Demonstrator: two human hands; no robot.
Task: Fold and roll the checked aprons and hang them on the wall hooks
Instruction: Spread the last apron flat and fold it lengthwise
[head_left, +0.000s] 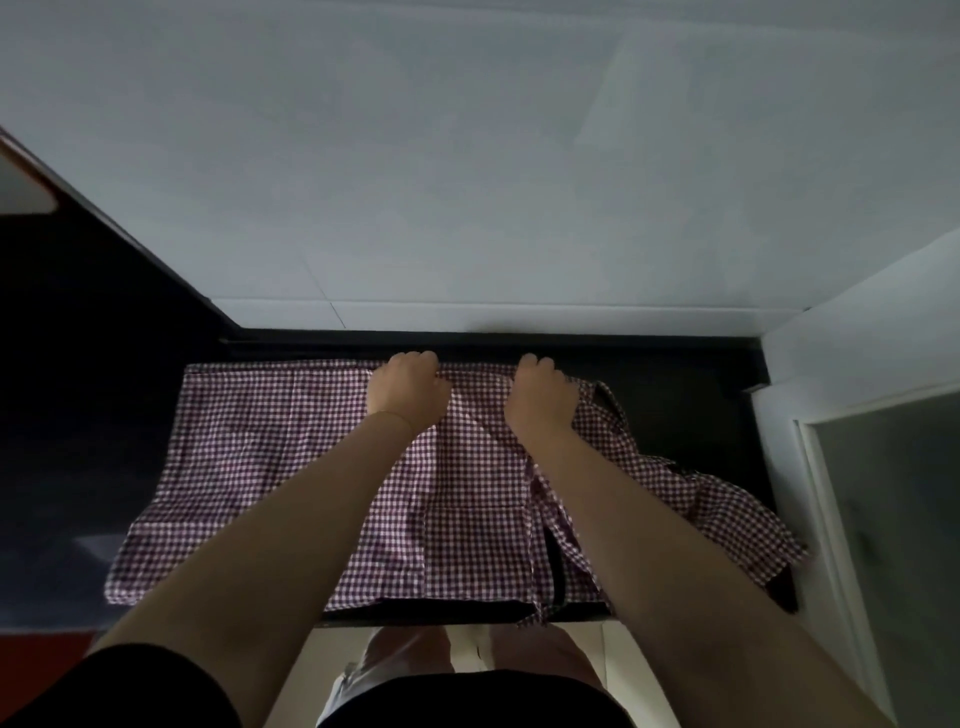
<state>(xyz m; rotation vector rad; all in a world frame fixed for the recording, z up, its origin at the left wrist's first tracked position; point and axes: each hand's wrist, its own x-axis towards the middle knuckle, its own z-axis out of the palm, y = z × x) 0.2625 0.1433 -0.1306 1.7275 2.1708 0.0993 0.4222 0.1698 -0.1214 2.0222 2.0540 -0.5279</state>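
Grip: both hands curled w/ fingers bent down over far edge of checked apron (291, 467), grasping the cloth; knuckles face camera, fingertips hidden.
Left hand (408, 389): holds far edge near apron's middle, close to dark back rim of counter (675, 405).
Right hand (543, 397): holds same edge just right of left hand; hands near each other, not touching.
Apron: purple-and-white check, spread mostly flat on dark counter; left part smooth, right part bunched & rumpled, w/ dark strap (558, 577) lying near front edge.
Apron position: spans counter back to front; near edge hangs slightly over front.
Wall (467, 156): pale tiles, directly behind counter.
Person: bare forearms reach fwd; dark sleeve at lower left.
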